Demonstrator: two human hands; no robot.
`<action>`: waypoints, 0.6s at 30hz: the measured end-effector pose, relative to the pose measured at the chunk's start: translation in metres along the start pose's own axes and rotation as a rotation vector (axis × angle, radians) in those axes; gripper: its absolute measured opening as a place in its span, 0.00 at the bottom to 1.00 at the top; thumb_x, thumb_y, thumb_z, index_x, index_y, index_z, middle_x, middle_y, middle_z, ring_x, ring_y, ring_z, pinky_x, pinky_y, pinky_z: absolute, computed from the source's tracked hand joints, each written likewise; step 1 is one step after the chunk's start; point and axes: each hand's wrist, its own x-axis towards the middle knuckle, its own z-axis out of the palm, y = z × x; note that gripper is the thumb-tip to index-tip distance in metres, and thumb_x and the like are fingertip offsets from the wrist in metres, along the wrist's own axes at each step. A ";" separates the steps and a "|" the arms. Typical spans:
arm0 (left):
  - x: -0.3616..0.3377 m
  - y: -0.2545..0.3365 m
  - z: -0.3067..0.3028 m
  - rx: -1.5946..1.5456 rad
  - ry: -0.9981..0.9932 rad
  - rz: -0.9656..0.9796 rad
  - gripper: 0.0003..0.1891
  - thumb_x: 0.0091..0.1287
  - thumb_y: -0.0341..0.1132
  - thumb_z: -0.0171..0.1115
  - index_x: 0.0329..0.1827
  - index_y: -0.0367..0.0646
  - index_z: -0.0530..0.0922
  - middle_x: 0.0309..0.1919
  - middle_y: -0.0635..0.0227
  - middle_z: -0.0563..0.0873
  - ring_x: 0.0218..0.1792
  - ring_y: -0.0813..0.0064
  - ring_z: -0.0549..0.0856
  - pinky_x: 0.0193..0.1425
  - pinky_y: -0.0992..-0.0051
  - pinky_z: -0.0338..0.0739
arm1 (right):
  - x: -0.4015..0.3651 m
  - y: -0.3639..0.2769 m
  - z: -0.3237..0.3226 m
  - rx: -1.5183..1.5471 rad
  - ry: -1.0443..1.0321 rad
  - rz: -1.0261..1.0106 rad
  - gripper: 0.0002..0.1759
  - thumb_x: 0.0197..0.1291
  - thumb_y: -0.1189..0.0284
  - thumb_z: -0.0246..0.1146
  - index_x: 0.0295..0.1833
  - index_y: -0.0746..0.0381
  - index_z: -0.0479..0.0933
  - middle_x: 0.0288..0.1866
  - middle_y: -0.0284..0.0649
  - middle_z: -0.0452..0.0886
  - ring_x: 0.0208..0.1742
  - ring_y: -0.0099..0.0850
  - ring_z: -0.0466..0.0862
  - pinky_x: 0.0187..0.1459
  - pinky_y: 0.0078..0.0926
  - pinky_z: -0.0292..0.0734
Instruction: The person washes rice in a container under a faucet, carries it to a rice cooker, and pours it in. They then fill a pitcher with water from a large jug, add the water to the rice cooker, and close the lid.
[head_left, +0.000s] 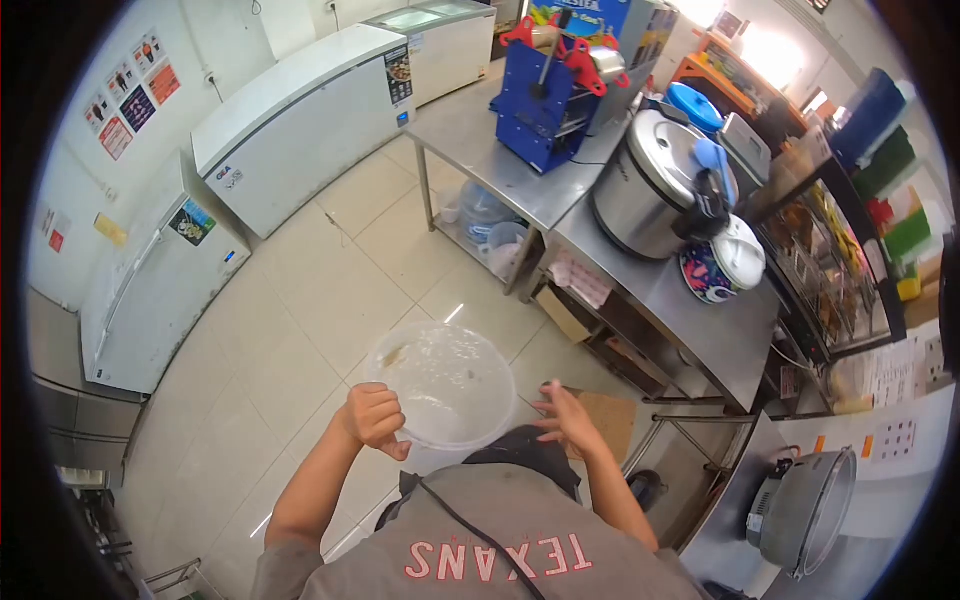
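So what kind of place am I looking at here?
Most likely a small commercial kitchen or the work area of a food shop. White chest freezers line the wall, and stainless steel tables carry a large rice cooker and what looks like a blue cup-sealing machine.

Reaching forward with the bare left forearm (310,482) and bare right forearm (612,495), elbows bent. Curling the bare left grip (375,418) into a closed pinch, knuckles up, thumb pressed below the fingers. Spreading the bare right grip (568,418) open, fingers fanned and slightly bent, well apart from the left.
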 end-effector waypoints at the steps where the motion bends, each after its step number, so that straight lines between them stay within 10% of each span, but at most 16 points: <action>1: -0.002 -0.015 -0.003 0.002 -0.005 0.020 0.17 0.51 0.44 0.61 0.16 0.46 0.64 0.14 0.74 0.59 0.13 0.73 0.64 0.17 0.74 0.55 | 0.019 -0.022 0.021 -0.003 -0.002 0.007 0.42 0.72 0.37 0.50 0.72 0.62 0.67 0.64 0.49 0.78 0.55 0.43 0.86 0.42 0.42 0.87; 8: -0.015 -0.143 -0.015 0.052 -0.049 -0.039 0.19 0.57 0.42 0.62 0.15 0.46 0.64 0.15 0.71 0.65 0.16 0.72 0.70 0.20 0.75 0.62 | 0.170 -0.097 0.111 -0.026 -0.260 0.024 0.32 0.67 0.69 0.60 0.74 0.63 0.58 0.64 0.54 0.74 0.55 0.47 0.85 0.34 0.44 0.89; 11: 0.009 -0.193 -0.037 0.283 0.122 -0.385 0.10 0.58 0.36 0.65 0.29 0.39 0.76 0.27 0.60 0.79 0.26 0.66 0.81 0.27 0.73 0.73 | 0.232 -0.146 0.146 -0.019 -0.243 -0.029 0.31 0.64 0.76 0.59 0.71 0.64 0.59 0.61 0.54 0.75 0.51 0.44 0.85 0.32 0.41 0.88; 13: 0.030 -0.221 -0.059 0.824 0.080 -0.967 0.21 0.63 0.31 0.66 0.58 0.32 0.76 0.52 0.49 0.83 0.44 0.57 0.88 0.38 0.67 0.84 | 0.282 -0.173 0.170 -0.127 -0.271 -0.153 0.30 0.66 0.72 0.62 0.70 0.61 0.59 0.52 0.48 0.79 0.47 0.39 0.84 0.30 0.36 0.83; 14: 0.017 -0.238 -0.066 0.824 0.064 -0.959 0.21 0.63 0.31 0.66 0.58 0.32 0.76 0.52 0.49 0.83 0.44 0.57 0.88 0.38 0.67 0.84 | 0.300 -0.200 0.185 -0.111 -0.273 -0.150 0.30 0.66 0.72 0.62 0.70 0.61 0.59 0.52 0.48 0.79 0.47 0.39 0.84 0.30 0.36 0.83; 16: -0.031 -0.258 -0.082 -0.039 0.598 -1.972 0.32 0.69 0.31 0.63 0.74 0.31 0.63 0.67 0.48 0.75 0.57 0.52 0.85 0.45 0.63 0.89 | 0.327 -0.259 0.218 -0.509 -0.270 -0.193 0.28 0.67 0.71 0.63 0.67 0.62 0.60 0.42 0.50 0.81 0.42 0.37 0.84 0.32 0.39 0.78; 18: -0.035 -0.281 -0.101 -0.074 0.659 -2.064 0.30 0.72 0.31 0.61 0.74 0.30 0.63 0.66 0.49 0.76 0.57 0.52 0.85 0.45 0.63 0.90 | 0.359 -0.305 0.258 -0.536 -0.308 -0.275 0.26 0.67 0.69 0.63 0.64 0.64 0.61 0.38 0.54 0.81 0.42 0.48 0.84 0.38 0.45 0.77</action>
